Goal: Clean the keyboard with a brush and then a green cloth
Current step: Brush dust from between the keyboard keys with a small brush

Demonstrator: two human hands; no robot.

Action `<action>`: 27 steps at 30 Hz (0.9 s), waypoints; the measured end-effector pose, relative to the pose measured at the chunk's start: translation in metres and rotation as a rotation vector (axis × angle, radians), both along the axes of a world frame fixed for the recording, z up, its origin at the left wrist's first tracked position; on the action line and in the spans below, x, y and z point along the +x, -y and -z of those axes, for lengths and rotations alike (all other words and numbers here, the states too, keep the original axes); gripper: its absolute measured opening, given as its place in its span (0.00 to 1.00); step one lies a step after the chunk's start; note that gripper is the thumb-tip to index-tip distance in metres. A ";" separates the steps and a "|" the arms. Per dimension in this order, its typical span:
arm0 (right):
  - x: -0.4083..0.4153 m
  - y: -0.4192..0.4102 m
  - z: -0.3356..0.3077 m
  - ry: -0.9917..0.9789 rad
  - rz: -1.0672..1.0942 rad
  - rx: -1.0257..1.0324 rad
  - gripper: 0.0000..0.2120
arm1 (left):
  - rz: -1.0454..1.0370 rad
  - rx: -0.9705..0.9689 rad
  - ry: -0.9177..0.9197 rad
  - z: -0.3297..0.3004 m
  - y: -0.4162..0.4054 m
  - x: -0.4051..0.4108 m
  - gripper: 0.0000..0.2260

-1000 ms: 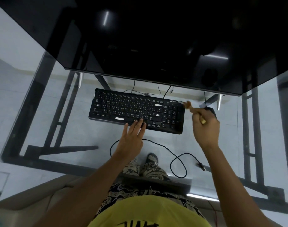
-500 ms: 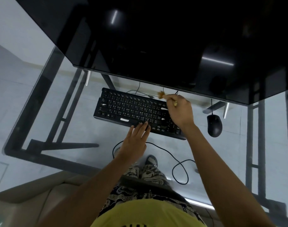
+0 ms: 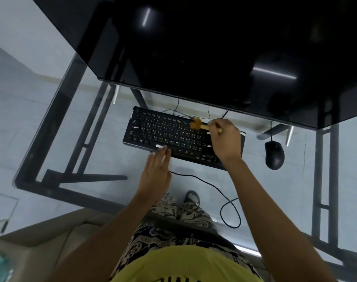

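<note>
A black keyboard (image 3: 165,132) lies on the glass desk under the monitor's lower edge. My right hand (image 3: 225,140) hovers over its right half, closed around a small brush (image 3: 196,124) with a yellow wooden handle. The tan bristles touch the upper key rows right of the middle. My left hand (image 3: 156,170) lies flat with fingers together, its fingertips on the keyboard's front edge near the space bar. No green cloth is in view.
A large black monitor (image 3: 214,47) fills the top. A black mouse (image 3: 274,154) sits to the keyboard's right. A black cable (image 3: 218,188) loops over the glass desk (image 3: 92,159) in front. A beige seat arm (image 3: 31,251) lies at the lower left.
My right hand has carried the brush from beside the keyboard's right end leftward onto the upper key rows. My left hand has slid left along the front edge.
</note>
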State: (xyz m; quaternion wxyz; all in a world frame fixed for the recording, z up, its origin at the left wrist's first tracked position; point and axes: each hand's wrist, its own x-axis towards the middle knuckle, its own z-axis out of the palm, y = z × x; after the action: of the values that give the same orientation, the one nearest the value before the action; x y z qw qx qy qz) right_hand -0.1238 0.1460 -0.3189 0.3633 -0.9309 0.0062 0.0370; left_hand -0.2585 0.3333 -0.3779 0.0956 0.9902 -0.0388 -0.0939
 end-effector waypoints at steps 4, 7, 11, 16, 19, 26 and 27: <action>-0.021 -0.019 0.003 0.001 -0.359 -0.075 0.13 | -0.156 0.000 0.010 0.002 -0.040 0.002 0.28; -0.025 -0.018 -0.005 -0.186 -0.375 -0.046 0.17 | -0.155 -0.012 0.018 0.004 -0.068 0.007 0.27; -0.038 -0.021 -0.013 -0.050 -0.123 0.164 0.20 | -0.092 -0.036 0.038 0.009 -0.088 0.008 0.26; -0.055 -0.042 -0.012 -0.041 -0.087 0.067 0.24 | 0.014 -0.099 0.110 0.007 -0.105 0.015 0.25; -0.061 -0.050 -0.018 -0.289 -0.092 0.055 0.23 | 0.074 -0.094 0.104 0.008 -0.118 0.018 0.24; -0.037 -0.085 -0.005 0.128 0.247 -0.004 0.17 | 0.159 -0.105 0.097 0.018 -0.154 0.016 0.22; -0.036 -0.097 0.001 0.106 0.204 -0.032 0.16 | 0.152 -0.116 0.106 0.019 -0.159 0.016 0.22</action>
State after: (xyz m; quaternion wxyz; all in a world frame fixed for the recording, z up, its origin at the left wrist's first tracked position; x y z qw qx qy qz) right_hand -0.1598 0.2432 -0.3199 0.3501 -0.9318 0.0824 -0.0496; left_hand -0.2424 0.4919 -0.3967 0.1430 0.9808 -0.1244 -0.0462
